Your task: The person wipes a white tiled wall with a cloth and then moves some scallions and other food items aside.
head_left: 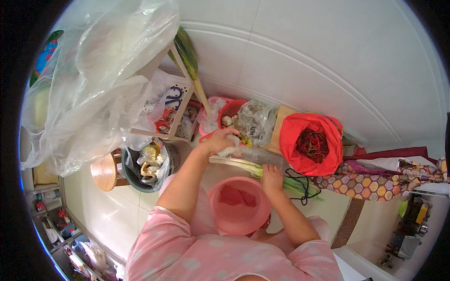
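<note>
A bunch of long green onions (242,163) lies across the space in front of me, white ends to the left and green leaves to the right. My right hand (272,179) is closed around its green part, beside a dark cord (305,202) that loops about the leaves. Above the white ends is my left hand (220,142), fingers curved near a whitish, partly blurred thing (228,151); whether it grips this is unclear. A pink plastic basin (240,224) with a red cloth or bag (237,196) inside stands below the onions.
A lined waste bin (135,185) and a round wooden stool (103,172) stand left. Behind are a shelf rack (181,112) under plastic sheeting (105,70), a leaning leek (201,92), a red bucket of garlic (230,107), a clear bag (256,121) and a red bag of dried chillies (286,140).
</note>
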`<state>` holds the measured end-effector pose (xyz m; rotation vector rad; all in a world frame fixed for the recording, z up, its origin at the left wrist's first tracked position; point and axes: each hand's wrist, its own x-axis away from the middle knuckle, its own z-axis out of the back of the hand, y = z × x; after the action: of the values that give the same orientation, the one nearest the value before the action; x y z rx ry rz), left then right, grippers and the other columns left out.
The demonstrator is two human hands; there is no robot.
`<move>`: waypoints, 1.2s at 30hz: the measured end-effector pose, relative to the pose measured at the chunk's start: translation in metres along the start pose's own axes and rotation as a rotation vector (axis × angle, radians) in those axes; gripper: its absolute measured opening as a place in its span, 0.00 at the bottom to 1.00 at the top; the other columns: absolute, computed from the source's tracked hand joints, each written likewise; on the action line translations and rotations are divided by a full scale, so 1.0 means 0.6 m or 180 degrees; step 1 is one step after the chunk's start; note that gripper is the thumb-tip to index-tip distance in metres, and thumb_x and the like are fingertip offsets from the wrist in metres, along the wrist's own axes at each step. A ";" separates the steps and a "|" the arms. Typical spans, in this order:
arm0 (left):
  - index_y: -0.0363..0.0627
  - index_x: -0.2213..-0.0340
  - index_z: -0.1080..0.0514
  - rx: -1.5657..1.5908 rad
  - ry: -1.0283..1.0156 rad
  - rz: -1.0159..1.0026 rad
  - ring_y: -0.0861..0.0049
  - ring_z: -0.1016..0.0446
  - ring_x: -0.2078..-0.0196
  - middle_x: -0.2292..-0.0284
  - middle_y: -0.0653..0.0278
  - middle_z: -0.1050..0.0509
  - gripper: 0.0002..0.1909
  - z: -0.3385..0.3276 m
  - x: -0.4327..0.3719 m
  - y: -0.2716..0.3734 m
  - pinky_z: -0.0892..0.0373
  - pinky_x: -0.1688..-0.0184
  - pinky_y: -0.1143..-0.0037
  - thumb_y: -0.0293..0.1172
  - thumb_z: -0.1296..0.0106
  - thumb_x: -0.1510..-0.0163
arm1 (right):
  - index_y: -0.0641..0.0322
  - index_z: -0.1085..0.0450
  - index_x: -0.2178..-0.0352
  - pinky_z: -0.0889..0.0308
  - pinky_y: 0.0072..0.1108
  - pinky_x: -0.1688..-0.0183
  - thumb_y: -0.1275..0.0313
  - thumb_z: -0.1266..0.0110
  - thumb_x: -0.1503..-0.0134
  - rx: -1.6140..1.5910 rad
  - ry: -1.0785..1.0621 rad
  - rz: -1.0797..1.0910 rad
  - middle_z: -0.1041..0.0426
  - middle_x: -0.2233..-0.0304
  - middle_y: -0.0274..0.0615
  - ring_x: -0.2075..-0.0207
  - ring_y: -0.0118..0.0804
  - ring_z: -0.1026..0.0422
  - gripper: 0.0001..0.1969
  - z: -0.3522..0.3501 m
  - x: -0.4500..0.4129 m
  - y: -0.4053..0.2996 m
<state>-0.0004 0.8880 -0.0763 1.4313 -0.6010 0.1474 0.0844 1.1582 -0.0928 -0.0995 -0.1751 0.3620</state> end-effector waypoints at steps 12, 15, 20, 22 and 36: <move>0.48 0.48 0.38 -0.1708 -0.1480 -0.0632 0.66 0.33 0.50 0.53 0.57 0.31 0.39 -0.047 0.005 -0.006 0.37 0.49 0.71 0.34 0.37 0.65 | 0.60 0.30 0.72 0.39 0.32 0.55 0.72 0.53 0.55 0.0361 0.0452 0.1018 0.28 0.75 0.41 0.66 0.41 0.30 0.08 0.152 -0.101 -0.097; 0.48 0.50 0.35 -0.1553 -0.1070 -0.0524 0.63 0.31 0.52 0.55 0.55 0.30 0.36 -0.046 -0.002 -0.028 0.36 0.51 0.71 0.37 0.37 0.64 | 0.61 0.31 0.69 0.43 0.34 0.50 0.74 0.53 0.55 0.0519 0.0222 0.1048 0.29 0.71 0.43 0.62 0.44 0.31 0.09 0.167 -0.116 -0.107; 0.52 0.50 0.35 -0.1709 -0.0608 -0.0512 0.59 0.33 0.52 0.55 0.55 0.30 0.30 -0.040 -0.003 -0.027 0.36 0.51 0.69 0.40 0.41 0.56 | 0.62 0.31 0.66 0.44 0.39 0.48 0.74 0.51 0.53 -0.0263 0.1099 0.1762 0.29 0.63 0.46 0.56 0.45 0.32 0.11 0.217 -0.105 -0.112; 0.51 0.50 0.35 -0.1847 -0.0390 -0.0662 0.59 0.31 0.53 0.56 0.54 0.29 0.30 -0.036 0.006 -0.017 0.36 0.53 0.69 0.40 0.42 0.56 | 0.63 0.32 0.65 0.43 0.39 0.48 0.74 0.49 0.52 -0.0639 0.0874 0.1870 0.30 0.61 0.47 0.54 0.46 0.33 0.11 0.214 -0.084 -0.100; 0.43 0.52 0.33 -0.1620 0.0200 -0.1070 0.58 0.28 0.58 0.61 0.49 0.27 0.30 -0.019 0.019 0.016 0.34 0.56 0.70 0.40 0.40 0.56 | 0.64 0.44 0.51 0.35 0.21 0.59 0.70 0.43 0.48 -0.5665 0.0440 -0.1451 0.33 0.57 0.41 0.57 0.31 0.32 0.26 0.094 -0.163 -0.117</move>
<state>0.0086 0.8973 -0.0625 1.0076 -0.3070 -0.2147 0.0080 1.0610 -0.0436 -1.8037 -0.3301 -0.3576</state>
